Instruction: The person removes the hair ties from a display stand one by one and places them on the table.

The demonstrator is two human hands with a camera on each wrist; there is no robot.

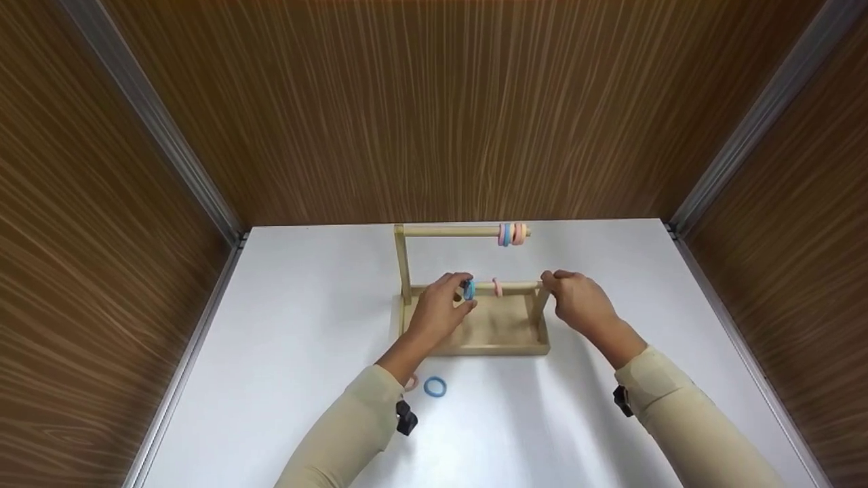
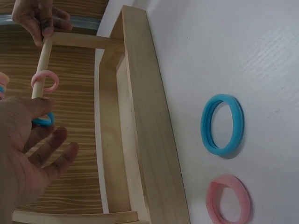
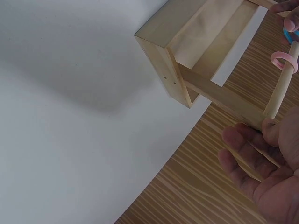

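Sleeved forearms filled the bottom of the head view, and just past the left one a loose blue ring [image 1: 435,386] lay flat on the white table [image 1: 305,305], with a pink ring [image 2: 228,199] beside it, partly hidden behind the wrist from above. On the lower dowel [image 1: 519,287] of the wooden rack [image 1: 475,325] sat the blue ring on the rod [image 1: 468,290], pinched between thumb and forefinger of the left hand [image 1: 441,308], whose other fingers hung spread and relaxed in the left wrist view. A pink ring on the rod [image 1: 498,287] sat just beside it, toward the free end. That end was held by the right hand [image 1: 576,301], thumb and fingertips curled round the tip of the dowel where it met the rack's right post. These rings looked light, smooth and fairly stiff, probably plastic or rubbery; I judged they would slide easily along the wood and could slip from a loose grip, so the rim, taken edge-on between two fingertips, seemed the sound place to hold. Farther back, the upper dowel [image 1: 451,231] carried a stack of pink, blue and orange rings [image 1: 512,234] near its right end. Wood-grain panels [image 1: 441,102] walled in the table on three sides, with metal strips in the corners.
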